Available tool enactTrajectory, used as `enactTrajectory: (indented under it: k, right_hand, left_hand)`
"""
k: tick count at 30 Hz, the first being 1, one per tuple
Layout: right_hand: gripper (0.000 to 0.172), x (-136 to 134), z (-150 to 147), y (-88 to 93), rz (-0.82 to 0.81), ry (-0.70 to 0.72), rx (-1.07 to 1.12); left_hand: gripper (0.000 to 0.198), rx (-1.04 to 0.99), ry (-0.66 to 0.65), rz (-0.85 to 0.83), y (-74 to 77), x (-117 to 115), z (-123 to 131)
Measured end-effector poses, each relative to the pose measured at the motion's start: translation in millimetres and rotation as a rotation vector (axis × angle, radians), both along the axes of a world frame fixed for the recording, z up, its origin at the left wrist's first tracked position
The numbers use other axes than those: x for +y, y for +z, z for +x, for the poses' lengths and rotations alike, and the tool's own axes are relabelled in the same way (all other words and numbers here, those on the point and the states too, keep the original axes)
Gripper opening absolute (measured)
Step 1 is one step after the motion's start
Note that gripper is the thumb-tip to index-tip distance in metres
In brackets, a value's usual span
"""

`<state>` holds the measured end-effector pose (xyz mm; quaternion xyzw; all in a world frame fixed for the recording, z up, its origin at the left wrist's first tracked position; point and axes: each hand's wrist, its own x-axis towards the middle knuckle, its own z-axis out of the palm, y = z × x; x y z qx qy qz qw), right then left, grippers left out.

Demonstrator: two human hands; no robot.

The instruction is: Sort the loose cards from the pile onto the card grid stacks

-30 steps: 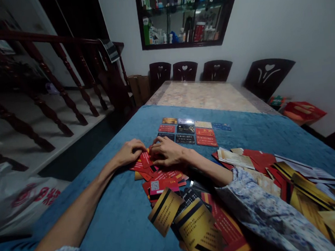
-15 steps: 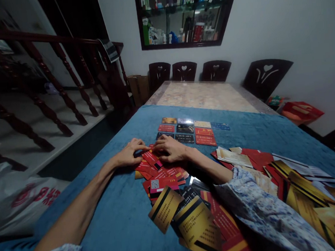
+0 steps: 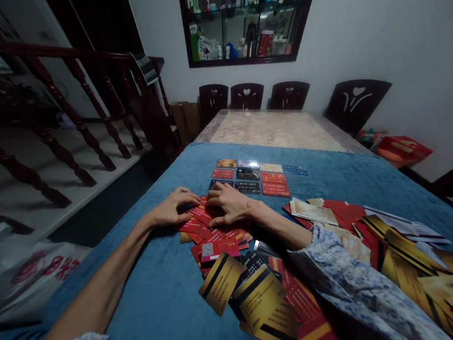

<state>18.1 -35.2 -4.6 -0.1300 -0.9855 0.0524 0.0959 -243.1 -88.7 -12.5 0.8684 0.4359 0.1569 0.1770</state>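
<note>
Head view: both hands are brought together at the far end of a loose heap point(image 3: 219, 239) of mostly red cards, on a blue cloth point(image 3: 149, 282) spread over the table. The left hand point(image 3: 170, 209) is arched, its fingers bent and close together, with the tips set on the left end of a red card point(image 3: 197, 215) on top of the heap. The right hand point(image 3: 229, 205) is laid across the card's other end, fingers side by side and pointing left, the thumb tucked toward the near side. Whether the card is pinched or only pressed down cannot be told.

The red card is seen lying flat, printed face up. Its long axis is judged to run on a slant, from the near left up toward the far right, so that it is not squared to the rows beyond.

Just beyond the hands, a grid of cards point(image 3: 256, 173) has been laid out in neat rows, each one lengthwise across the table. That much is judged done, and it is a small share. Far more is left: the heap under the hands, gold cards point(image 3: 245, 298) with black stripes nearer the body, and a second heap point(image 3: 374, 226) of red, gold and pale cards spread out to the right.
</note>
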Motion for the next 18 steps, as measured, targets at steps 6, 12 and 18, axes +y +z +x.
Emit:
enactTrajectory:
  k: [6, 12, 18]
  right_hand:
    - [0.049, -4.0, -3.2, 1.9, 0.046, -0.031, -0.039]
    - [0.044, -4.9, -3.4, 2.7, 0.063, -0.010, -0.045]
    - [0.030, -2.9, -4.7, 2.3, 0.094, 0.033, -0.037]
  left_hand:
    - [0.039, 0.022, -0.004, -0.011, 5.9, -1.2, 2.9]
    - [0.038, 0.011, 0.006, -0.007, 4.5, -1.8, 2.4]
    - [0.034, -0.001, 0.007, 0.013, 8.1, -4.1, 5.7]
